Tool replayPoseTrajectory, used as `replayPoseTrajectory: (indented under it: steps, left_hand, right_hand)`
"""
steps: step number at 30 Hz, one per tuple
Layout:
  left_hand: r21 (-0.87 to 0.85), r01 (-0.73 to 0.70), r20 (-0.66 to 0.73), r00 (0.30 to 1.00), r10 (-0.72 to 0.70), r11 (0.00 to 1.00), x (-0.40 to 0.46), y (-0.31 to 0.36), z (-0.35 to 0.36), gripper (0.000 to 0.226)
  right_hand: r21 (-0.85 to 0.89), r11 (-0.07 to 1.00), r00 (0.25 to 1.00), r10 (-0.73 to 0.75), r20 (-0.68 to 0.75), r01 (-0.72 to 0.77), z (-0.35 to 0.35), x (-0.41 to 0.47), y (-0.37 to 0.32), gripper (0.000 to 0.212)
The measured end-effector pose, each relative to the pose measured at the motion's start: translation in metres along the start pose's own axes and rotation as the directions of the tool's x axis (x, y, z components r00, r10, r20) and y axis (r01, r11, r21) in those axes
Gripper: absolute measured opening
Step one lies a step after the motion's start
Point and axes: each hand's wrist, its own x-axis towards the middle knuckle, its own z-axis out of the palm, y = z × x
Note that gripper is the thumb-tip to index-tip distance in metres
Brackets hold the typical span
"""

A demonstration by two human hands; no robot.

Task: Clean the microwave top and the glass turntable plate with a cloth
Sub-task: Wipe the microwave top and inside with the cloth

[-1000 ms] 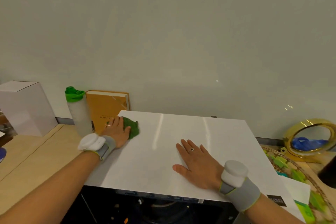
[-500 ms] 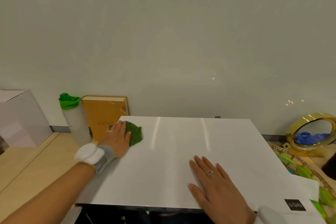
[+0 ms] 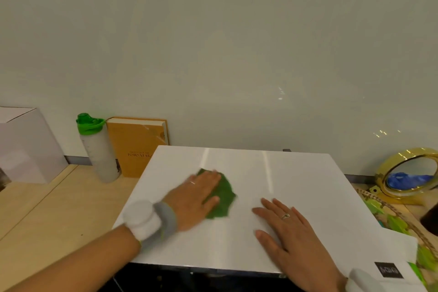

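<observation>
Both bare forearms wear grey wristbands carrying white round pods; each hand shows a ring.

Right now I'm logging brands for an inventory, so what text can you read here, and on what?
"KARNATAK": on the orange book cover; its end is hidden behind the microwave top, and the small line above is too blurred to read.
Black label on the white sheet at lower right: blurred, unreadable.
Bottle markings: too small to read.

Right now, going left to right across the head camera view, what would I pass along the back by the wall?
White cardboard box → translucent bottle with a green lid → tan hardcover book → white glossy microwave top → round gold-framed mirror.
</observation>
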Motion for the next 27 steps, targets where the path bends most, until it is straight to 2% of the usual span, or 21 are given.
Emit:
replayPoseTrajectory:
  steps: [2,4,9,13,17,19,21,24,25,27]
  left_hand:
    - [0.053,0.149,0.035,0.988,-0.150,0.987,0.001,-0.031,-0.011,0.058]
    - [0.080,0.236,0.055,0.969,-0.240,0.969,0.010,-0.039,-0.016,0.059]
    - [0.081,0.321,0.043,0.945,-0.325,0.944,0.025,-0.017,-0.007,0.061]
    - [0.045,0.263,0.054,0.963,-0.265,0.964,0.007,0.014,-0.004,0.062]
    - [0.018,0.000,0.078,0.997,-0.001,1.000,-0.036,0.056,0.011,0.061]
    - [0.041,-0.070,0.076,0.995,0.066,0.997,-0.050,0.046,0.011,0.062]
    - [0.071,0.066,0.060,0.996,-0.070,0.995,-0.044,0.015,0.001,0.064]
    - [0.119,0.404,0.055,0.910,-0.412,0.907,-0.018,-0.018,-0.019,0.061]
    - [0.109,0.448,0.028,0.891,-0.453,0.887,-0.008,-0.015,-0.019,0.062]
    - [0.064,0.417,-0.043,0.909,-0.415,0.907,0.008,0.018,-0.013,0.062]
  right_hand:
    - [-0.016,1.000,1.000,-0.008,0.011,0.008,-0.003,-0.002,-0.004,0.083]
    - [-0.009,1.000,1.000,0.003,0.022,-0.003,-0.004,-0.002,-0.006,0.081]
    - [-0.027,1.000,1.000,0.013,0.016,-0.013,-0.002,-0.001,-0.005,0.077]
    - [-0.039,0.999,1.000,-0.007,-0.004,0.007,0.002,0.000,-0.004,0.076]
    - [-0.018,1.000,1.000,-0.014,-0.004,0.014,0.003,0.000,-0.002,0.073]
    - [-0.012,1.000,1.000,-0.017,0.019,0.017,0.001,-0.001,-0.003,0.059]
    - [-0.005,1.000,0.998,-0.013,0.057,0.013,-0.002,-0.002,-0.003,0.049]
    - [-0.035,0.999,0.995,-0.005,0.102,0.008,-0.010,-0.007,0.001,0.049]
    - [-0.061,0.998,0.993,0.004,0.116,0.003,-0.012,-0.010,0.004,0.050]
    - [-0.107,0.994,0.988,0.024,0.153,-0.008,-0.020,-0.016,0.016,0.051]
